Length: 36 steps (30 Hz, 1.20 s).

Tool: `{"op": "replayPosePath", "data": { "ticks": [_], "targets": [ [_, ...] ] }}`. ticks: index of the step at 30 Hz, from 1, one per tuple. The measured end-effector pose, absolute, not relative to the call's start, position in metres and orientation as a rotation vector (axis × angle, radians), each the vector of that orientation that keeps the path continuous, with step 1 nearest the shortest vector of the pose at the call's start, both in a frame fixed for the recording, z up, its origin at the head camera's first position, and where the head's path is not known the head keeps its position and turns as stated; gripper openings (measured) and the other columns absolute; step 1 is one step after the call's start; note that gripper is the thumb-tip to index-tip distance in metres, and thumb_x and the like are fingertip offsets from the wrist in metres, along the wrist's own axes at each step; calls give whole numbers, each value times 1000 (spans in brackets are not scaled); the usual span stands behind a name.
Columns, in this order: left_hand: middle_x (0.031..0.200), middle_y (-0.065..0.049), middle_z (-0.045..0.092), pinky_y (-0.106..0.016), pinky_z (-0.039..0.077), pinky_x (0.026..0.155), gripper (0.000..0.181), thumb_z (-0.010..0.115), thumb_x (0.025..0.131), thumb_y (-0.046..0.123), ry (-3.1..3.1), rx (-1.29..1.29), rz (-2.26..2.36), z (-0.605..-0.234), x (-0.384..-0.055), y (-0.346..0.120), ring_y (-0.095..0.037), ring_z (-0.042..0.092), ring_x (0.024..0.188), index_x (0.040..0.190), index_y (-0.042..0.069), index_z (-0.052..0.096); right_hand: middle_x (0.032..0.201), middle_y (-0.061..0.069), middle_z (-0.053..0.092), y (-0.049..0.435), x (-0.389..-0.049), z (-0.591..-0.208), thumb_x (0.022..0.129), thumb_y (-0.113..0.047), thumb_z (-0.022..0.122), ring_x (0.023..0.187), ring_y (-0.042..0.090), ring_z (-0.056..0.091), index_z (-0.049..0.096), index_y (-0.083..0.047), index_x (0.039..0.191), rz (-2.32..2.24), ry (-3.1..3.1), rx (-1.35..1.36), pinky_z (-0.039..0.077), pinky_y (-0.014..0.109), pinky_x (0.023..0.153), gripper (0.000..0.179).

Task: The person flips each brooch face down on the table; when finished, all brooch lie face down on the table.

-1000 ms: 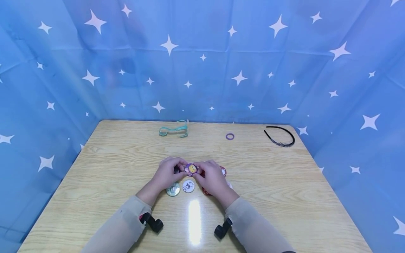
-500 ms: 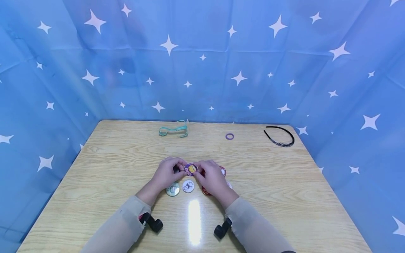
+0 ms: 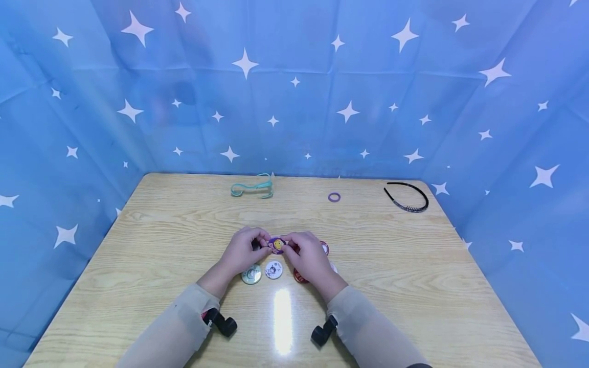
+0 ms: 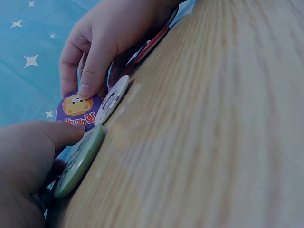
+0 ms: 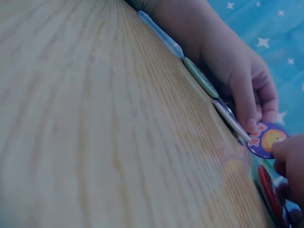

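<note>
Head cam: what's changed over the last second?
Barely anything: the purple badge between the left hand and right hand seems tipped slightly away from view. Both already pinched it; nothing was let go. The white badge, green badge and headband stayed put.

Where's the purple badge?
In the head view, the purple badge is below centre, held between the left hand and the right hand, just beyond a white badge.

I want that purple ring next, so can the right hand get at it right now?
Probably yes, once freed: the right hand pinches the purple badge and would likely need to release it first. In the head view, only bare tabletop shows between the hand and the purple ring.
</note>
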<state>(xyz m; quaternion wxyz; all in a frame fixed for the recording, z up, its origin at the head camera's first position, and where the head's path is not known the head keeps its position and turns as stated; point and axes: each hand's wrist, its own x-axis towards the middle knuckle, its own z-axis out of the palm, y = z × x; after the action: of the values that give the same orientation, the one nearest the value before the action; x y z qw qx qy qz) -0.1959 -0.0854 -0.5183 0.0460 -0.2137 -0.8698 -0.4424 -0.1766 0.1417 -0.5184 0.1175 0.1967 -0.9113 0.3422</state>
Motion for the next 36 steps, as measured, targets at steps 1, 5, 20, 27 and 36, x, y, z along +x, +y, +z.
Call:
{"op": "replayPosePath", "data": {
  "ticks": [1,5,20,27,36],
  "targets": [
    [84,13,65,-35,46,80,20,89,87,10,-2654,-653,-1353,-518,-196,-85,-14,56,87,99,17,75,85,-14,66,142,-177,-518,98,-19,79,90,13,59,79,-17,120,1002,-2665,578,50,34,81,22],
    [83,13,65,-35,46,80,20,89,87,10,-2649,-657,-1352,-518,-196,-85,-15,56,87,98,18,74,85,-13,65,142,-176,-518,98,-18,80,89,13,58,79,-17,120,1012,-2658,578,50,34,80,22],
    [85,10,65,-35,47,79,17,86,90,10,-2642,-657,-1387,-518,-197,-86,-15,57,87,97,19,74,90,-16,66,140,-175,-514,100,-22,77,89,11,56,79,-22,111,1056,-2700,517,49,33,78,10],
    [84,12,66,-37,47,80,10,81,93,13,-2612,-698,-1396,-518,-198,-87,-16,57,87,96,18,74,97,-13,70,140,-176,-513,101,-23,77,93,11,58,78,-22,108,1057,-2703,521,50,35,82,8],
    [82,14,66,-36,46,78,6,78,94,16,-2623,-717,-1402,-521,-199,-88,-15,57,83,97,14,75,97,-10,71,140,-174,-512,101,-22,76,93,12,60,79,-19,109,1074,-2693,534,52,35,83,9]
  ]
}}
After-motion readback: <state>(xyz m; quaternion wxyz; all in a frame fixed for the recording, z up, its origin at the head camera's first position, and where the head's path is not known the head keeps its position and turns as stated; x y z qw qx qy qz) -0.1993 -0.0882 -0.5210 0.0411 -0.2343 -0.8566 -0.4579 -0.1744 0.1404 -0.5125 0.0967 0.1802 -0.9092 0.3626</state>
